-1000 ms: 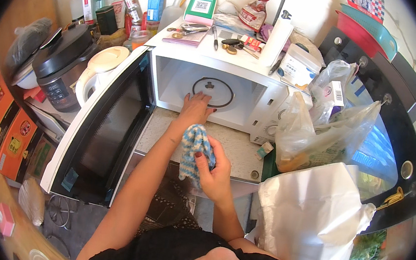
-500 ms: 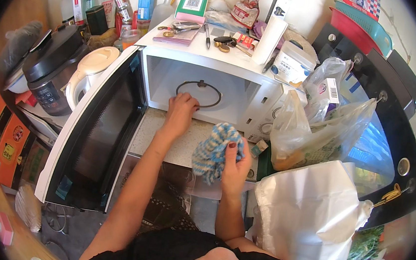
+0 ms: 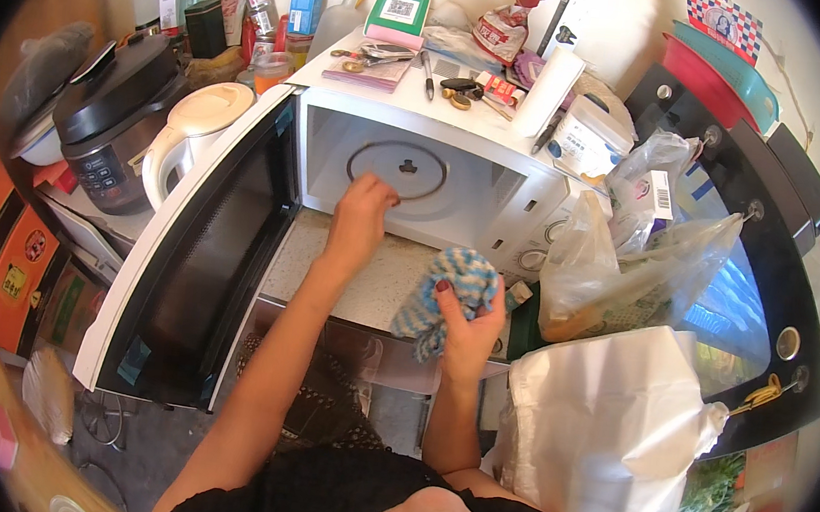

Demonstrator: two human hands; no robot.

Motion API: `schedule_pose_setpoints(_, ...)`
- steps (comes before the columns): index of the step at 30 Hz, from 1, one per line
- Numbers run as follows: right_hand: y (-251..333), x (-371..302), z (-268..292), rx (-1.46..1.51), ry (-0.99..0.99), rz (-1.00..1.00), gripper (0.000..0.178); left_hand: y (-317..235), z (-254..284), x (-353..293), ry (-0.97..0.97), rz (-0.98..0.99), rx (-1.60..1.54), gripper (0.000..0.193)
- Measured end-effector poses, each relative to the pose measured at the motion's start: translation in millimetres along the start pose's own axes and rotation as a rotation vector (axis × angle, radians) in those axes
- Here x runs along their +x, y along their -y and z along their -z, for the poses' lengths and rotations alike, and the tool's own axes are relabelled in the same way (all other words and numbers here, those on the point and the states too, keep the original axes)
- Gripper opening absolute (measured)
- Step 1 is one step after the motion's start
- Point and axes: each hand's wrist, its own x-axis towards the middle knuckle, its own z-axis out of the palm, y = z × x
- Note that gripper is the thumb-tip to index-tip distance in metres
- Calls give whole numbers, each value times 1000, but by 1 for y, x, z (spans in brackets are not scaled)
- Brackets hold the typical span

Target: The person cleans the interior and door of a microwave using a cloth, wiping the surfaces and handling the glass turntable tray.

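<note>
A white microwave oven stands with its dark-windowed door swung wide to the left. At the mouth of its cavity, my left hand pinches the near edge of a thin dark turntable roller ring. The small dark drive hub shows inside the ring's outline. My right hand grips a crumpled blue-and-white knitted cloth in front of the oven, thumb pressed on top. Part of the cloth hangs below the fingers.
Keys, a pen and a card stand lie on the oven top. Left are a cream kettle and a black electric cooker. Plastic bags crowd the right beside a black glass-topped stove.
The ring has shifted toward me relative to the hub, along with my left hand. My right hand has turned the cloth slightly. The whole view has moved a little.
</note>
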Motion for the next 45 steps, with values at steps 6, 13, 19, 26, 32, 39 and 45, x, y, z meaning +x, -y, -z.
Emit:
schedule_pose_setpoints(6,-4,10,8,48,-168,2,33,-43,64,-93,55,-43,-43,13)
schedule_pose_setpoints(13,1,33,5,241,-80,-106,35,-43,103,-130,139,22,133,18)
schedule_pose_setpoints(19,-23,67,-26,-1000,-76,615,39,-35,106,-142,153,169,275,26)
schedule_pose_setpoints(26,-128,79,-52,-1157,423,419,20,-25,98,-147,114,212,308,21)
schedule_pose_setpoints(32,-119,76,-65,-1183,574,450,23,-27,95,-145,114,238,269,23)
schedule_pose_setpoints(39,-135,117,-8,-1638,258,410,40,-29,72,-113,71,137,175,26)
schedule_pose_setpoints(45,-96,131,-41,-1735,537,-64,45,25,18,-51,181,136,345,50)
